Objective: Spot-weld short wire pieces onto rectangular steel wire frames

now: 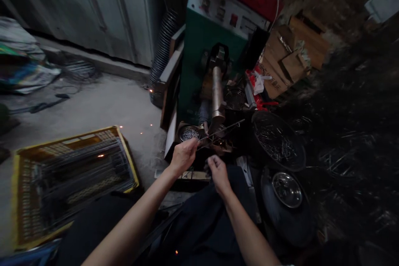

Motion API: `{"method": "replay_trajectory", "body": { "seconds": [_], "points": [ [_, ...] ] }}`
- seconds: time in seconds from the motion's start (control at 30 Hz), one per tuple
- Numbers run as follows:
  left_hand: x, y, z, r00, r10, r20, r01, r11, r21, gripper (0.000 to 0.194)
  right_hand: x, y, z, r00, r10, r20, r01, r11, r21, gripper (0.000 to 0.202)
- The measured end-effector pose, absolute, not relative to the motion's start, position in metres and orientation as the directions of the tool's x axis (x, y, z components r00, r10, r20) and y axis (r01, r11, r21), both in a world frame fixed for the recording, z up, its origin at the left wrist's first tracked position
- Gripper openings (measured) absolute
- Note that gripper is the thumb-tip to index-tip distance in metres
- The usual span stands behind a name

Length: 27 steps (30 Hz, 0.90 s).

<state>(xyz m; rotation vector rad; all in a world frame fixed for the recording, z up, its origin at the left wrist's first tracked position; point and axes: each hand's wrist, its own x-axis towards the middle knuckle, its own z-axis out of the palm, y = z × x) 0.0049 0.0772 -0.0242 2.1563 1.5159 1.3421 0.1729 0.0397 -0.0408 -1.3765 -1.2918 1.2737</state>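
My left hand (184,157) is closed around one end of a thin metal rod (230,126), which slants up to the right under the arm of a green machine. Close by on the right, my right hand (218,171) has its fingertips pinched together; whatever they hold, if anything, is too dark to make out. Directly above both hands comes the thick metal cylinder (217,87) of the machine (195,54), its tip near the rod. Just beyond my left hand, a round dish (189,133) holds many small shiny metal pieces.
A yellow crate (21,191) with wire racks stands on the floor at left. Dark basins (302,162) of metal pieces and a shiny bowl (287,190) sit at right. Cardboard boxes (277,66) lie behind. Orange sparks fly about, several near the crate.
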Motion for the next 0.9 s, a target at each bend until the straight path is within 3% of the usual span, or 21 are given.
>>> {"method": "replay_trajectory", "body": {
  "seconds": [0.1,0.2,0.3,0.4,0.53,0.7,0.8,0.9],
  "points": [
    [-0.016,0.057,-0.028,0.142,0.835,0.532,0.718,-0.457,0.524,0.019,0.169,-0.012,-0.069,-0.297,0.941,-0.165,0.337,-0.058,-0.940,0.031],
    [-0.062,0.027,-0.038,0.097,0.892,0.442,0.803,-0.332,0.494,0.016,0.161,-0.057,-0.084,-0.540,0.794,-0.278,0.487,0.025,-0.873,0.024],
    [-0.129,-0.017,-0.046,-0.097,0.919,0.382,0.860,-0.116,0.497,0.015,0.152,-0.078,-0.084,-0.678,0.656,-0.331,0.568,0.182,-0.803,0.020],
    [-0.200,-0.065,-0.051,-0.381,0.841,0.385,0.830,0.128,0.542,0.014,0.144,-0.083,-0.079,-0.724,0.585,-0.364,0.611,0.301,-0.732,0.016],
    [-0.278,-0.107,-0.074,-0.772,0.525,0.358,0.601,0.420,0.681,0.023,0.140,-0.081,-0.079,-0.709,0.568,-0.419,0.670,0.356,-0.651,0.015],
    [-0.326,-0.120,-0.135,-0.971,0.185,0.150,0.226,0.514,0.828,0.030,0.140,-0.087,-0.093,-0.668,0.558,-0.492,0.733,0.383,-0.562,0.015],
    [-0.334,-0.112,-0.168,-0.994,0.107,0.018,0.069,0.502,0.862,0.031,0.141,-0.090,-0.098,-0.634,0.557,-0.537,0.770,0.388,-0.506,0.015],
    [-0.328,-0.102,-0.186,-0.984,0.154,-0.086,0.001,0.496,0.869,0.028,0.140,-0.089,-0.099,-0.623,0.545,-0.561,0.781,0.394,-0.484,0.016]
  ]
}}
